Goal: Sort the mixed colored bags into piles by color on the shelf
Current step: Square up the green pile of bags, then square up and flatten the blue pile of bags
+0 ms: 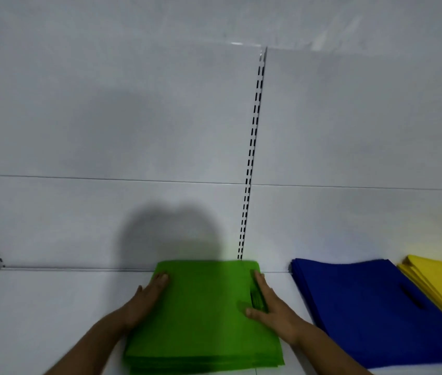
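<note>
Nearest: a stack of green bags [203, 315] lies flat on the white shelf [52, 307], layered edges showing at its near side.

Left hand [146, 301]: laid along the stack's left edge, fingers straight and close together, tips on the top bag near its far left corner.

Right hand [271, 304]: laid along the stack's right edge, fingers straight and together, thumb spread inward onto the top bag beside the handle slot. Neither hand grips anything.

To the right, apart from the green stack: a stack of blue bags [363, 307]; a stack of yellow bags [436, 282] lies against its right side.

Farthest: white back panel [133, 131] with a slotted upright [252, 158] rising behind the green stack's far right corner.
</note>
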Motion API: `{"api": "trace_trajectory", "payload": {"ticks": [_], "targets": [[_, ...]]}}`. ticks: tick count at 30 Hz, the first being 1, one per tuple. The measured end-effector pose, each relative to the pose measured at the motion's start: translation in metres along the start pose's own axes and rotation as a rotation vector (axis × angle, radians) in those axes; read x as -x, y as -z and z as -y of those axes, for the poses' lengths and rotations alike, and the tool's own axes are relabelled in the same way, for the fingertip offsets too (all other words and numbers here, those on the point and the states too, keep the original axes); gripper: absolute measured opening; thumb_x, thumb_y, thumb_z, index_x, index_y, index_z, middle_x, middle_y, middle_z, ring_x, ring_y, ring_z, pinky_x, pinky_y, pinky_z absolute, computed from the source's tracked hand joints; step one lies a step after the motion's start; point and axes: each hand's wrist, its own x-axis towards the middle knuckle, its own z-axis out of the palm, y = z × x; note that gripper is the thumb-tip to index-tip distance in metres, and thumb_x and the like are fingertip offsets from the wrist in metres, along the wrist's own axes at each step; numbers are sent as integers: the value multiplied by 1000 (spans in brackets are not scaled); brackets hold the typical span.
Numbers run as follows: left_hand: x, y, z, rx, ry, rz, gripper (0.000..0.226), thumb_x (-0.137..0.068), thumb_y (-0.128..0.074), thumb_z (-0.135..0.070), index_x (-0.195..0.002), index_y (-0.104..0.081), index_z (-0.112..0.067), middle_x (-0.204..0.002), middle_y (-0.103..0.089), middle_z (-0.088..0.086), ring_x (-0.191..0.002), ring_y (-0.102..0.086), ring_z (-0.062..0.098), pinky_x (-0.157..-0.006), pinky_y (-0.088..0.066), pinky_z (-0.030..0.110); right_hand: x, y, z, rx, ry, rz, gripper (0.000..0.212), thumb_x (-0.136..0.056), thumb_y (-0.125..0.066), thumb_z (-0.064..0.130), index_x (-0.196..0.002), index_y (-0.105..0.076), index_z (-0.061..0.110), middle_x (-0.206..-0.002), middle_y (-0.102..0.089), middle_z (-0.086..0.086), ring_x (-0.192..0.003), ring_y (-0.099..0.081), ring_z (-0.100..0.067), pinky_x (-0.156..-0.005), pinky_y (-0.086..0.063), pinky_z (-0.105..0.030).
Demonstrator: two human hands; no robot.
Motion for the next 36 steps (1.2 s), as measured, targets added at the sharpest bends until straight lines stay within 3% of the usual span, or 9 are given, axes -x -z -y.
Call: {"api": "trace_trajectory", "payload": {"ticks": [3,8,10,15,18,23,29,32,36], "targets": [[18,4,-15,380,31,-102,67,-87,-45,-76,-138,-54,-32,-132,-60,-11,-115,-61,4,-100,-50,28,2,3,11,-166,-15,-15,104,-78,-61,79,-153,5,53,-163,-4,19,-144,-31,-7,-109,-39,-20],[26,14,-20,340,-209,-409,21,-105,-48,-34,-120,-61,-36,-133,-58,-10,-123,-52,8,-102,-35,22,7,-2,21,-251,4,-198,99,-75,-52,85,-156,-10,48,-160,-23,18,-136,-39,0,-95,-40,-7],[29,20,-18,298,-242,-487,14,-102,-54,-38,-111,-63,-42,-121,-64,-20,-121,-57,9,-97,-38,19,10,-3,26,-233,7,-309,96,-77,-52,84,-157,-22,39,-157,-30,18,-134,-38,3,-97,-36,-5],[11,15,-48,142,-419,-455,36,-97,-51,-55,-120,-68,-33,-122,-67,-16,-114,-59,-5,-95,-44,24,31,8,37,-242,-2,-553,52,-103,-45,42,-150,-43,20,-151,-44,9,-135,-40,-3,-109,-29,-18],[-6,-20,-100,230,-485,-301,21,-103,-53,-35,-115,-69,-28,-118,-70,-13,-113,-62,0,-105,-45,31,62,25,33,-193,-15,-672,47,-103,-48,40,-145,-51,19,-144,-52,10,-129,-49,-5,-110,-36,-24],[-27,-117,-164,228,-525,-4,27,-94,-50,-61,-109,-67,-46,-116,-70,-19,-112,-63,1,-105,-48,38,149,51,-3,-174,-121,-941,15,-102,-51,33,-107,-66,34,-109,-69,19,-105,-62,4,-103,-50,-38],[-25,-209,-230,-408,-724,131,72,-96,-32,-69,-157,-25,-31,-159,-30,-11,-143,-35,11,-119,-28,33,282,88,-47,240,-454,-904,55,-97,-35,69,-147,-30,45,-146,-42,17,-134,-42,-7,-111,-37,-31],[-24,-245,-263,-638,-861,126,81,-95,-21,-73,-160,-13,-27,-166,-15,-11,-152,-14,7,-126,-10,35,330,117,-68,513,-613,-814,83,-91,-23,81,-159,-9,35,-166,-17,7,-152,-19,-15,-124,-22,-44],[-16,-285,-297,-687,-908,127,83,-93,-19,-76,-160,-12,-27,-166,-14,-11,-152,-11,7,-126,-10,36,378,159,-85,712,-694,-790,95,-87,-15,82,-160,-3,24,-168,-8,0,-154,-7,-16,-123,-6,-39]]}}
